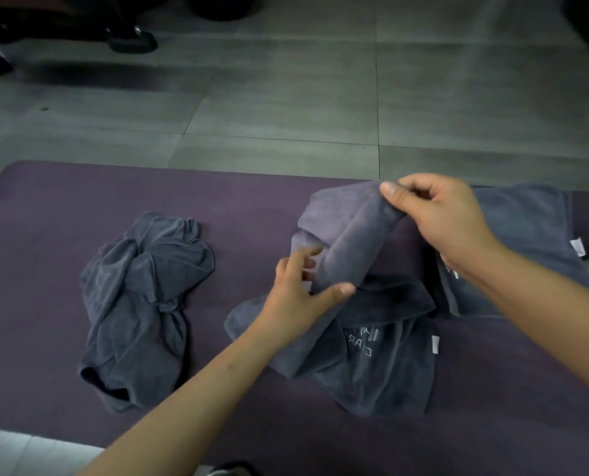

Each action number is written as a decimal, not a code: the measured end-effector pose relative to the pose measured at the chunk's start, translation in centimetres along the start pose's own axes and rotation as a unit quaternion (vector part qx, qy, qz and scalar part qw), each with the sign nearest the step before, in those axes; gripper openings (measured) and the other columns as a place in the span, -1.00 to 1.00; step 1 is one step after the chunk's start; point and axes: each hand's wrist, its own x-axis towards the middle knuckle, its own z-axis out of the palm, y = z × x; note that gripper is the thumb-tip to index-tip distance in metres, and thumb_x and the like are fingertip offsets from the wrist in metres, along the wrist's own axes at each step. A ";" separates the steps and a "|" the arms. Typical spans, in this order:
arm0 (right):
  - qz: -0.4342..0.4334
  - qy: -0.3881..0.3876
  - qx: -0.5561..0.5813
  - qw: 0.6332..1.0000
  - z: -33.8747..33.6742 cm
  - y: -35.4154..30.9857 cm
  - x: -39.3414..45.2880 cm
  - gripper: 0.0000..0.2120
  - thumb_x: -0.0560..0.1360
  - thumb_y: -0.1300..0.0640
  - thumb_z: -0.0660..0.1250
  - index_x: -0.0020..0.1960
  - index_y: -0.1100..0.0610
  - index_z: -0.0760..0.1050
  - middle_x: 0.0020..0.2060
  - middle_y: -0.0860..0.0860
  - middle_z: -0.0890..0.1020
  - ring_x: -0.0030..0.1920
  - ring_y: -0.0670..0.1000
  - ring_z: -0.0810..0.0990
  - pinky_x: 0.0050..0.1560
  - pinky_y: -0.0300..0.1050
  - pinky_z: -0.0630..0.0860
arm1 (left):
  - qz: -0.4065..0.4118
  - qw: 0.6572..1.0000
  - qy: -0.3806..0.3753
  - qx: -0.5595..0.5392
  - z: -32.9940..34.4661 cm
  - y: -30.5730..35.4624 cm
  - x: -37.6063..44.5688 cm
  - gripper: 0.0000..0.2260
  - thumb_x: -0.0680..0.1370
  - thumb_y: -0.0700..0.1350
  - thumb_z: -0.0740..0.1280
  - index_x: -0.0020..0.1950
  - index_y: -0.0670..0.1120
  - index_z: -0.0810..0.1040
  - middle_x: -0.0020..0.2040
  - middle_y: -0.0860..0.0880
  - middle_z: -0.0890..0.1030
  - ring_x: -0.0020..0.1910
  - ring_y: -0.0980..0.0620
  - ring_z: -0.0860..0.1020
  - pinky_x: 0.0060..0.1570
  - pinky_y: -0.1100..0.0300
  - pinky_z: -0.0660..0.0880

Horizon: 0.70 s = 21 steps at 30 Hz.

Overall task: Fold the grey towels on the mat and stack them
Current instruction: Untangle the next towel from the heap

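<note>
Centre right of frame: my right hand (437,214) pinched a raised corner of the limp grey towel (348,235) on the purple mat (46,235); my left hand (299,290) gripped its bunched middle. Soft, light cloth; I judged corners the best hold

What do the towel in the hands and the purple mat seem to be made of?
Held towel: probably microfibre or terry cloth; soft, matte, fuzzy nap, drapes limply from the right hand and left hand.
Mat: likely foam or rubber; smooth, matte, rounded corner, lies flat.
</note>
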 end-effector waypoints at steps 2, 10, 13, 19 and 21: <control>0.019 0.041 0.064 0.997 -0.4 -0.8 0.5 -0.86 0.47 0.11 0.39 -0.28 0.06 0.57 -0.38 -0.05 0.60 -0.29 -0.11 0.50 -0.15 -0.17 0.45 | -0.001 0.999 -0.028 0.023 1.4 0.1 -0.3 -0.30 0.34 0.13 0.51 0.37 0.12 0.24 0.24 0.09 0.27 0.16 0.21 0.36 0.11 0.39 0.33; 0.106 0.168 0.184 0.963 -3.5 -0.5 2.6 -0.80 0.47 0.08 0.39 -0.32 0.06 0.53 -0.47 -0.13 0.56 -0.37 -0.14 0.51 -0.24 -0.25 0.48 | -0.087 0.996 -0.029 0.023 0.7 -2.0 1.5 -0.59 0.44 0.12 0.43 -0.34 -0.16 0.37 -0.39 -0.02 0.38 -0.40 0.09 0.34 -0.33 0.21 0.31; 0.156 0.173 0.143 0.962 -5.0 2.1 3.3 -0.78 0.48 0.03 0.38 -0.32 0.05 0.50 -0.48 -0.13 0.56 -0.39 -0.14 0.50 -0.31 -0.25 0.44 | -0.107 0.992 -0.061 0.001 -2.2 -3.4 1.4 -0.60 0.42 0.16 0.43 -0.32 -0.10 0.36 -0.34 -0.06 0.32 -0.32 0.05 0.29 -0.30 0.16 0.26; 0.253 0.011 -0.048 0.966 -5.8 5.8 2.2 -0.78 0.54 0.10 0.29 -0.27 0.11 0.46 -0.35 0.04 0.49 -0.31 -0.02 0.41 -0.31 -0.18 0.31 | -0.182 0.955 -0.168 -0.163 -7.8 -2.3 0.4 -0.45 0.38 0.16 0.43 -0.02 -0.36 0.57 -0.08 -0.29 0.62 -0.17 -0.10 0.60 -0.15 0.13 0.54; 0.306 -0.073 -0.064 0.947 -6.3 5.2 1.9 -0.83 0.55 0.12 0.28 -0.14 0.21 0.52 -0.26 0.09 0.55 -0.24 0.01 0.49 -0.26 -0.16 0.39 | -0.212 0.937 -0.242 -0.136 -9.3 -1.6 -0.1 -0.39 0.25 0.22 0.53 -0.03 -0.30 0.63 -0.05 -0.27 0.65 -0.15 -0.09 0.65 -0.18 0.16 0.58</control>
